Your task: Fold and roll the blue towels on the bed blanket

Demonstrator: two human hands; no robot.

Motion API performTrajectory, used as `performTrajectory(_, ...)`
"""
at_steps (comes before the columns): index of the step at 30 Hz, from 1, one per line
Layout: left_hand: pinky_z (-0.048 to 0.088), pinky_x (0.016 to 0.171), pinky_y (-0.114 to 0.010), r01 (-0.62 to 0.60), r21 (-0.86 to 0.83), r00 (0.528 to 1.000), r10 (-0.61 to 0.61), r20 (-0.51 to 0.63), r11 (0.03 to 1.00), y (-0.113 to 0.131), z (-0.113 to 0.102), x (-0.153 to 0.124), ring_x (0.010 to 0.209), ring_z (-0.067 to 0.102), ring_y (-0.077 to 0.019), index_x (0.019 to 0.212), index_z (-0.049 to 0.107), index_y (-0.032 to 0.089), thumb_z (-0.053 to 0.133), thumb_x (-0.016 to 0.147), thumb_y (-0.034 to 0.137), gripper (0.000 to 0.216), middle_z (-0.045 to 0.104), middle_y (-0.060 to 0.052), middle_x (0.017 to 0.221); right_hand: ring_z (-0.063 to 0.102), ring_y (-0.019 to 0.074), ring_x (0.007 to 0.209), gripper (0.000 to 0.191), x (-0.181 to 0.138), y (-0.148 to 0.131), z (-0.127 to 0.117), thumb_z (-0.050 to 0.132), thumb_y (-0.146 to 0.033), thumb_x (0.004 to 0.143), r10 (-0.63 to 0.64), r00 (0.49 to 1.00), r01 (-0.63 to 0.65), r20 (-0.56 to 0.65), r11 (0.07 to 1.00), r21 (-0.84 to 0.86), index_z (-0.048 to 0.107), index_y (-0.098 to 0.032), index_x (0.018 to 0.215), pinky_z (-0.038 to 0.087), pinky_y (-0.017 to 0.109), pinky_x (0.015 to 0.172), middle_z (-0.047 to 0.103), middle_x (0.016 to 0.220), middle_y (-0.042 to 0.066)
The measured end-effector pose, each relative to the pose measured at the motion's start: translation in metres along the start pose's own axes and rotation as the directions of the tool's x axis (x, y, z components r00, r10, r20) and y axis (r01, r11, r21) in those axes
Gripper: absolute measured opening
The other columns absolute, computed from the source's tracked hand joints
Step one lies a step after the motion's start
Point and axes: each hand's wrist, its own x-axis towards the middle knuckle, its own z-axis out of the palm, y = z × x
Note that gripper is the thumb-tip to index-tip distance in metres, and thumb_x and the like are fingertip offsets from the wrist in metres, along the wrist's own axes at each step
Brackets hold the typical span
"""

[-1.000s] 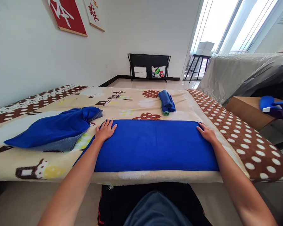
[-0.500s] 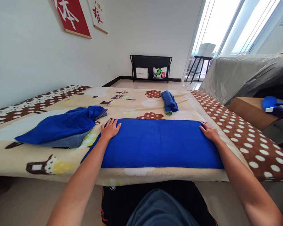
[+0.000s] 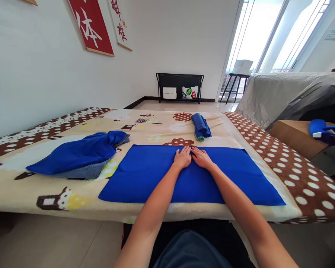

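A blue cloth (image 3: 145, 175) lies spread flat along the near edge of the bed. Near the middle of its far edge my left hand (image 3: 183, 158) rests palm down, fingers stretched out. Right beside it, my right hand (image 3: 201, 157) also lies flat on the cloth, fingers extended, the two hands almost touching at the fingertips. To the left is a crumpled blue cloth (image 3: 80, 150) with a grey underside showing. Beyond the hands, a rolled blue cloth (image 3: 201, 124) with a green-edged end sits on the blanket.
A cream patterned blanket (image 3: 145, 130) with brown polka-dot borders covers the bed. At the right stand a cardboard box (image 3: 296, 136) and furniture under a plastic sheet (image 3: 273, 89). A low black rack (image 3: 180, 80) is against the far wall, and a black stool (image 3: 236, 76) stands by the window.
Both hands have moved inward from the left and right ends of the spread cloth to the middle of its far edge. The view has shifted slightly.
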Motion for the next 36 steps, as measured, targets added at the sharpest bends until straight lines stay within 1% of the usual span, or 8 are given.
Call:
performTrajectory(3,0.018,0.125,-0.049,0.050,-0.016,0.999,-0.050,0.008,0.999,-0.033,0.001,-0.007,0.155,0.019,-0.0192,0.159,0.029,0.029,0.024,0.102,0.049,0.060,0.021,0.000,0.168,0.031,0.0190,0.150,0.058,-0.016,0.038,-0.008,0.030,-0.057,0.102,0.051,0.999,-0.051,0.015,0.999,0.010,0.043,-0.032,0.152,0.029,0.038,0.122,0.035,0.160,-0.005)
performTrajectory(9,0.013,0.124,-0.058,0.332,0.008,0.943,-0.332,-0.010,0.943,-0.164,-0.027,-0.053,0.156,0.015,-0.0251,0.159,0.027,0.024,0.018,0.100,0.060,0.070,0.019,-0.006,0.168,0.030,0.0254,0.151,0.063,-0.092,0.168,-0.041,0.025,-0.056,0.103,0.350,0.937,-0.350,0.004,0.936,-0.033,0.042,-0.022,0.153,0.026,0.049,0.123,0.037,0.160,0.006)
performTrajectory(13,0.014,0.120,-0.065,0.476,0.034,0.879,-0.476,-0.029,0.879,-0.211,-0.045,-0.084,0.155,0.017,-0.0303,0.159,0.028,0.020,0.018,0.100,0.056,0.070,0.021,-0.012,0.167,0.037,0.0279,0.147,0.061,-0.122,0.205,-0.054,0.031,-0.051,0.101,0.449,0.894,-0.448,-0.003,0.892,-0.056,0.044,-0.021,0.152,0.036,0.050,0.117,0.040,0.158,0.010)
performTrajectory(17,0.005,0.117,-0.073,0.472,0.048,0.882,-0.470,-0.045,0.881,-0.189,-0.053,-0.076,0.154,0.019,-0.0348,0.157,0.032,0.015,0.021,0.100,0.047,0.066,0.025,-0.018,0.165,0.035,0.0365,0.147,0.057,-0.109,0.182,-0.056,0.032,-0.041,0.100,0.464,0.883,-0.469,-0.071,0.879,-0.085,0.048,-0.013,0.148,0.029,0.065,0.114,0.039,0.156,0.020)
performTrajectory(22,0.016,0.124,-0.056,0.176,-0.001,0.984,-0.176,-0.005,0.984,-0.076,-0.031,-0.026,0.156,0.016,-0.0232,0.161,0.021,0.022,0.021,0.101,0.043,0.063,0.020,-0.006,0.168,0.032,0.0246,0.150,0.053,-0.050,0.085,-0.033,0.033,-0.037,0.103,0.175,0.982,-0.179,-0.071,0.982,-0.059,0.044,-0.017,0.151,0.025,0.048,0.122,0.037,0.159,0.013)
performTrajectory(27,0.018,0.124,-0.050,0.005,-0.041,0.999,-0.003,0.039,0.999,0.009,-0.001,0.004,0.155,0.019,-0.0197,0.160,0.026,0.024,0.025,0.101,0.037,0.060,0.021,-0.004,0.168,0.035,0.0232,0.148,0.053,-0.003,0.007,-0.003,0.031,-0.039,0.103,-0.008,1.000,0.008,-0.024,1.000,0.021,0.045,-0.022,0.151,0.033,0.041,0.119,0.039,0.158,0.008)
performTrajectory(31,0.015,0.125,-0.052,0.056,-0.035,0.998,-0.055,0.042,0.998,-0.024,-0.003,-0.003,0.156,0.017,-0.0210,0.158,0.028,0.031,0.024,0.101,0.053,0.062,0.019,-0.001,0.168,0.034,0.0249,0.149,0.057,-0.010,0.033,-0.005,0.032,-0.050,0.102,0.038,0.999,-0.037,-0.023,0.998,0.058,0.046,-0.025,0.151,0.030,0.042,0.120,0.038,0.158,0.008)
performTrajectory(36,0.012,0.124,-0.056,0.273,0.013,0.962,-0.273,0.013,0.962,-0.140,-0.027,-0.047,0.156,0.016,-0.0236,0.159,0.026,0.028,0.020,0.100,0.059,0.067,0.019,-0.005,0.168,0.031,0.0252,0.150,0.061,-0.070,0.136,-0.028,0.032,-0.052,0.101,0.190,0.981,-0.187,-0.030,0.980,0.063,0.046,-0.021,0.151,0.028,0.046,0.123,0.039,0.158,0.008)
